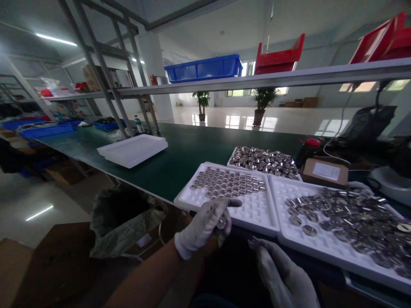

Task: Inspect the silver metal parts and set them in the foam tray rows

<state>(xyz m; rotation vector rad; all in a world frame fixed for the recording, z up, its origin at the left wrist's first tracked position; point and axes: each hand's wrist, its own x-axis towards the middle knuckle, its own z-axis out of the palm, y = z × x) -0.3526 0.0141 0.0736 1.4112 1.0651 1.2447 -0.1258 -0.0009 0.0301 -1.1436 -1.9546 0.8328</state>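
Observation:
My left hand [205, 224], in a light work glove, is closed around a small round metal part [221, 223], its end face showing between the fingers. It is just in front of a white molded tray [272, 216] where shiny metal cylinders [224, 182] stand in rows. My right hand [284, 271], also gloved, pinches a small flat metal piece [253, 243] with a notched-looking tip; its exact kind is unclear. A second white tray [324, 246], with loose metal parts [356, 218] heaped in it, lies beyond the right hand.
Behind the trays is another container of metal cylinders [263, 160], beside a cardboard box [325, 172]. White stacked trays [133, 149] lie at left on the green table [183, 147]. A shelf [205, 87] carries blue and red bins. A lined bin [125, 222] stands below left.

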